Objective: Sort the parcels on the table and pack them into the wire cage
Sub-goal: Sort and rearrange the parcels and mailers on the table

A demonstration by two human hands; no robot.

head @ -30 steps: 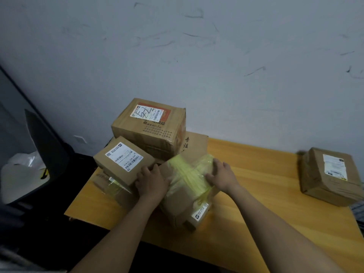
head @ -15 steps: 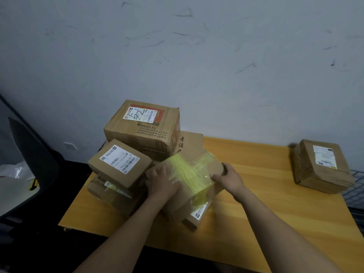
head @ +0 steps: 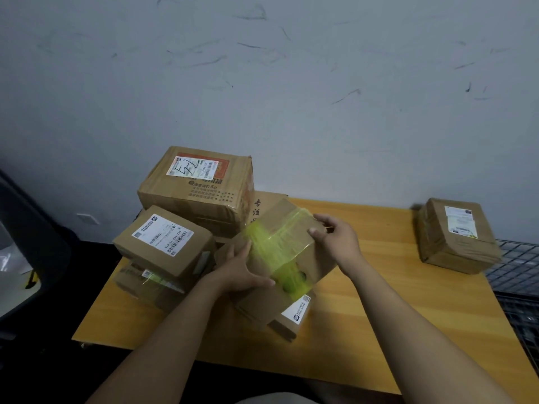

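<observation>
A cardboard parcel with yellow tape point(head: 280, 252) is tilted above the wooden table point(head: 393, 313), held from both sides. My left hand point(head: 242, 272) grips its near-left side, and my right hand point(head: 335, 237) grips its far-right corner. Under it lies a small box with a white label point(head: 291, 316). To the left, a labelled box point(head: 163, 243) rests on a yellow-taped box point(head: 145, 287). Behind stands a large box with a red-edged label point(head: 198, 188). A lone parcel point(head: 455, 234) sits at the table's right end. The wire cage point(head: 519, 287) shows at the right edge.
A scuffed grey wall rises right behind the table. A flat printed box point(head: 265, 205) lies under the large box. A dark chair point(head: 35, 243) stands left of the table, over dark floor.
The yellow-taped parcel has been lifted and tilted up off the pile. My right hand moved from its top to its far-right corner. My view shifted slightly left.
</observation>
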